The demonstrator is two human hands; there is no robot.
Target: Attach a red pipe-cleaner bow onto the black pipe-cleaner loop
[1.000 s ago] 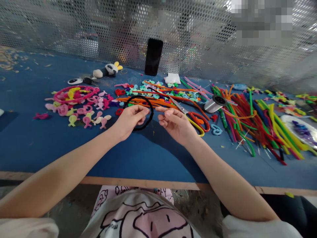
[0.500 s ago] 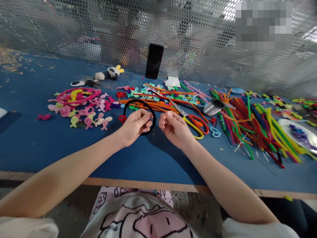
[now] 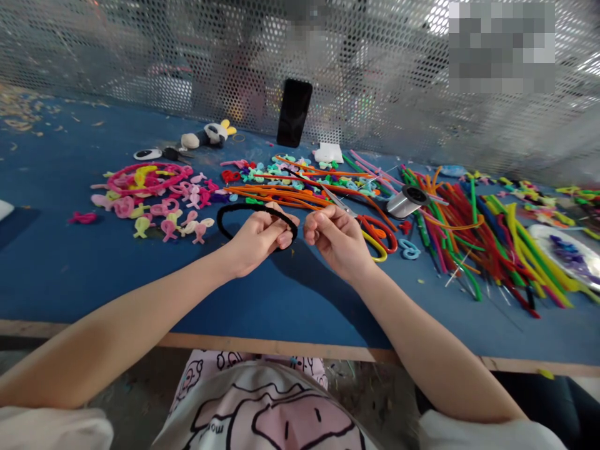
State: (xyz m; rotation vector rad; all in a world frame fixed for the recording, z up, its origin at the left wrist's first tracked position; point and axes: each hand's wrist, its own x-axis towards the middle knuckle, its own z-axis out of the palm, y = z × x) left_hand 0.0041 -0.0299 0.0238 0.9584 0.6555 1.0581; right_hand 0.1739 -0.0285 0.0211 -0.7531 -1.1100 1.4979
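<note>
My left hand (image 3: 253, 245) is closed in a pinch on a black fuzzy ring (image 3: 223, 214), which looks like a bent pipe cleaner. The ring leans over to the left of my fingers, above the blue tabletop. A short gap to the right, my right hand (image 3: 338, 240) has its thumb and fingertips pressed together; whatever they hold is too thin or hidden to make out. Just behind that hand lie scissors (image 3: 338, 201), partly covered, with red and yellow handle loops beside it. A silver wire spool (image 3: 405, 202) rests farther right.
Small pink and yellow twisted pipe-cleaner loops (image 3: 169, 228) lie at left near a pink ring (image 3: 175, 187). Orange pipe cleaners (image 3: 281, 195) spread behind my hands, and a colourful heap (image 3: 469, 231) fills the right. A phone (image 3: 294, 112) leans against the perforated metal screen (image 3: 375, 94).
The black ring has tipped from nearly upright to a flatter slant, swinging toward the left. My right hand has shifted slightly right, widening the gap between the hands.
</note>
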